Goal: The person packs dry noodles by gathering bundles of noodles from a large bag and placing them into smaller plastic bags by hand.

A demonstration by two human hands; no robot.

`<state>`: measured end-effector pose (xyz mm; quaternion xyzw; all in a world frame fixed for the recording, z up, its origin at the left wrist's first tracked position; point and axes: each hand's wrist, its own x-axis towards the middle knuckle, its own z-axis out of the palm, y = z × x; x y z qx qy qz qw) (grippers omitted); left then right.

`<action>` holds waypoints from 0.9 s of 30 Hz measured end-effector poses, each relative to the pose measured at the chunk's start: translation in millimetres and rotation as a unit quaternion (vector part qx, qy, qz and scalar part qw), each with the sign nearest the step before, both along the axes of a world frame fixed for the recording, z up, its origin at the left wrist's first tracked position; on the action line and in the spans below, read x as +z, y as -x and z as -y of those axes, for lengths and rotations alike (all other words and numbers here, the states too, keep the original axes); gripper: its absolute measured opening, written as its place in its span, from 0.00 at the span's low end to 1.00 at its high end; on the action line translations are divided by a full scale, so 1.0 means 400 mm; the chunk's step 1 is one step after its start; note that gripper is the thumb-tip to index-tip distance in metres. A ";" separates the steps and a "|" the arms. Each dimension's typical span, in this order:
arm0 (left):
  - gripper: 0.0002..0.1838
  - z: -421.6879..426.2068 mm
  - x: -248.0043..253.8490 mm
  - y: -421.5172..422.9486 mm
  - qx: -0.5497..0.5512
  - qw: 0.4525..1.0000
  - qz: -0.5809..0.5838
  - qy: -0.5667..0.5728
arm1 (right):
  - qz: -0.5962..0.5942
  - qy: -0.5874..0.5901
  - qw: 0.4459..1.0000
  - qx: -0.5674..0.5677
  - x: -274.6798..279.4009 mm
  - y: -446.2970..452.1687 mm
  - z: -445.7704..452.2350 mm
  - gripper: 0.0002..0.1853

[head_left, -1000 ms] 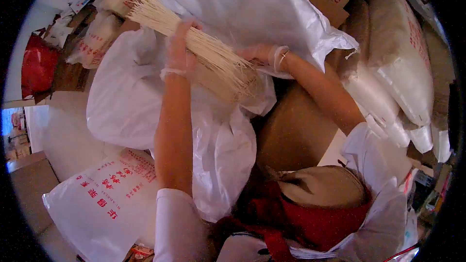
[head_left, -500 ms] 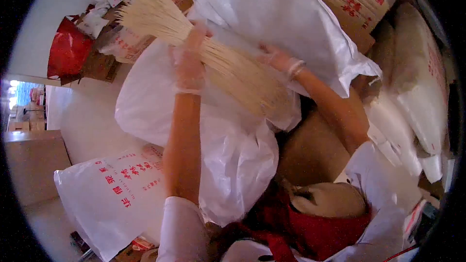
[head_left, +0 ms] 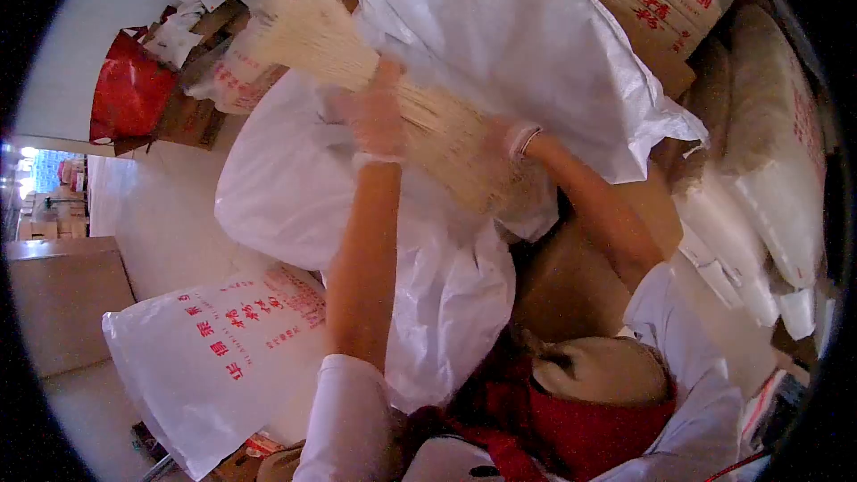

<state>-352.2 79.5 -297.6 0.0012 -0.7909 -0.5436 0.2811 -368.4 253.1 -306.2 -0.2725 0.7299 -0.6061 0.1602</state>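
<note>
A bundle of thin pale noodle sticks (head_left: 321, 40) lies slantwise over a large white sack (head_left: 286, 161), its upper end fanned out. My left hand (head_left: 379, 116), in a clear glove, is wrapped round the middle of the bundle. At the bundle's lower right part is my right hand (head_left: 509, 138), also gloved; its fingers are smeared by motion, so their grip is unclear. Behind the hands rises the sack's raised white flap (head_left: 536, 36). The lower end of the bundle is blurred near the sack's mouth.
Filled clear bags (head_left: 772, 143) lean at the right. A packet with red print (head_left: 652, 0) is at the upper right. A white printed bag (head_left: 223, 348) lies at the lower left, near a cardboard box (head_left: 67, 303). A red bag (head_left: 134, 89) stands at the upper left.
The view has shifted, so the surroundings sit further right and lower than at first. Since the middle frame my left hand has moved right along the bundle, and my right hand has come closer to it.
</note>
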 end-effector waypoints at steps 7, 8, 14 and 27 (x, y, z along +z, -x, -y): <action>0.21 -0.198 -0.052 0.013 0.121 0.988 0.057 -0.083 | 0.113 0.022 0.983 -0.143 -0.155 0.163 -0.037 0.29; 0.22 -0.217 -0.067 0.011 0.144 0.983 0.103 -0.047 | 0.081 -0.051 0.981 -0.168 -0.226 0.191 -0.016 0.27; 0.22 -0.264 -0.231 0.009 0.127 0.978 0.132 -0.098 | -0.055 -0.269 0.943 -0.186 -0.379 0.179 0.027 0.24; 0.24 -0.241 -0.210 -0.019 0.099 0.971 0.129 -0.177 | -0.292 -0.282 0.900 -0.157 -0.380 0.140 0.015 0.24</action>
